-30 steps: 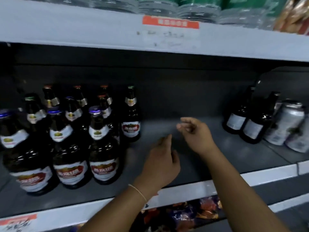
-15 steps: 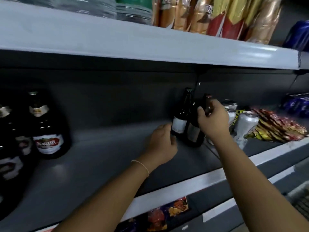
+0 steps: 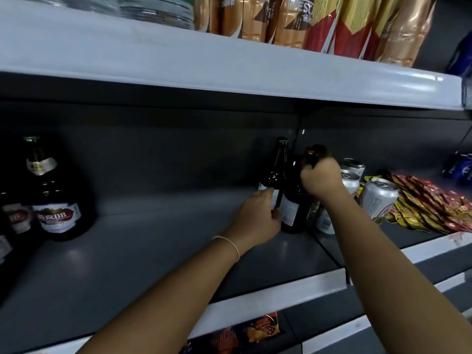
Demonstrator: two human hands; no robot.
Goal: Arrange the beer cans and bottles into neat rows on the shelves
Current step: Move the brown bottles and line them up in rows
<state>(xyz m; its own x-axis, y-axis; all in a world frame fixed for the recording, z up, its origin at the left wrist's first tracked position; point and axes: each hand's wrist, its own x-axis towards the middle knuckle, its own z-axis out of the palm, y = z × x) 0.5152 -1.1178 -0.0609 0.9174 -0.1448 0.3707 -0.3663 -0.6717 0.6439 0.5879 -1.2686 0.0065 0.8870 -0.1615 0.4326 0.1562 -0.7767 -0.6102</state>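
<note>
- Head view, item one: two dark beer bottles standing touching each other at 2 o'clock on the grey shelf [image 3: 143, 256], close to the back wall.
- Left hand [image 3: 258, 217]: grip wrapped low around the body of the rear bottle [image 3: 277, 169], fingers over its white label. Thin bracelet [image 3: 231, 242] on that wrist.
- Right hand [image 3: 322, 178]: grip closed over the neck and cap of the front bottle [image 3: 293, 208]; the cap itself is hidden by the fingers.
- Silver cans [image 3: 378, 198] at 3 o'clock, just beside the right wrist; one more sits low behind the forearm, partly hidden.
- Snack packets [image 3: 434, 203] strewn past the cans, further toward 3 o'clock.
- Labelled bottle group [image 3: 55, 200] at 9 o'clock, well apart from the pair, with bare shelf between.
- Upper shelf [image 3: 204, 62] at 12 o'clock carries bottled drinks [image 3: 281, 19]; no concern of mine here.
- Handling note, as I judge it: both bottles look ready to travel toward 9 o'clock to join the group. I would lift them straight up and keep them vertical. I would also keep the right elbow clear of the cans, since a brush could topple one.
- Set each down label forward, in line with the existing row, glass not knocking glass.
</note>
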